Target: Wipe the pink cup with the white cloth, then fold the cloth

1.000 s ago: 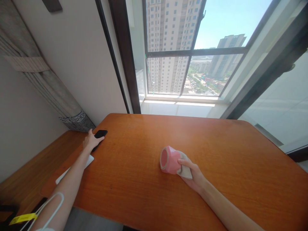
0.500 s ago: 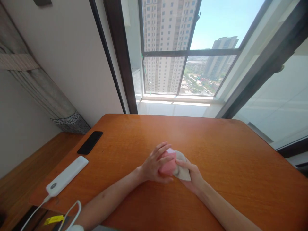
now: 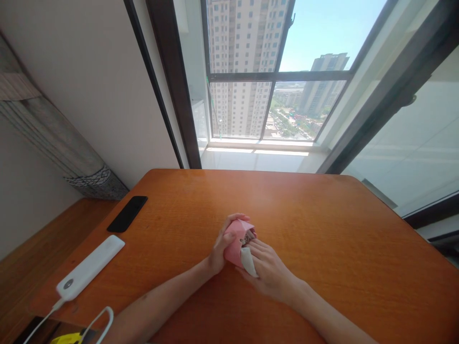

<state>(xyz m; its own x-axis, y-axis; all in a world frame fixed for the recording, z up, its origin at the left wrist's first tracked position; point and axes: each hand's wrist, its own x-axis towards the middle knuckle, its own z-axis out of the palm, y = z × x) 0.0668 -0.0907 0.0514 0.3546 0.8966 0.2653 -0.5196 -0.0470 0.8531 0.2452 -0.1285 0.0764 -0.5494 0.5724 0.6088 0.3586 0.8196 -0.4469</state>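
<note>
1. Near the middle of the wooden table [image 3: 322, 229], both hands meet around a pink cup [image 3: 234, 239], which sits a little toward the near edge.
2. Left hand [image 3: 220, 246] wraps the cup's left side, fingers curled over its far rim, closed against the pink wall.
3. Right hand [image 3: 267, 270] lies against the cup's right and near side, fingers pressing a pale cloth [image 3: 248, 260] to it; part of the cloth appears tucked into the cup's mouth, though the fingers hide most of that spot.
4. Whether the cup rests on the table or is lifted slightly cannot be told from this angle.
5. Far to the left, a black phone [image 3: 127, 213] lies flat near the table's left edge.
6. Nearer along that same edge, a white power bank [image 3: 91, 266] lies with a white cable [image 3: 39, 322] leading off the near-left corner.
7. Beyond the table's far edge, a large window [image 3: 272, 76] looks onto tall buildings.
8. At the far left a grey curtain [image 3: 57, 148] hangs bundled against the wall.
</note>
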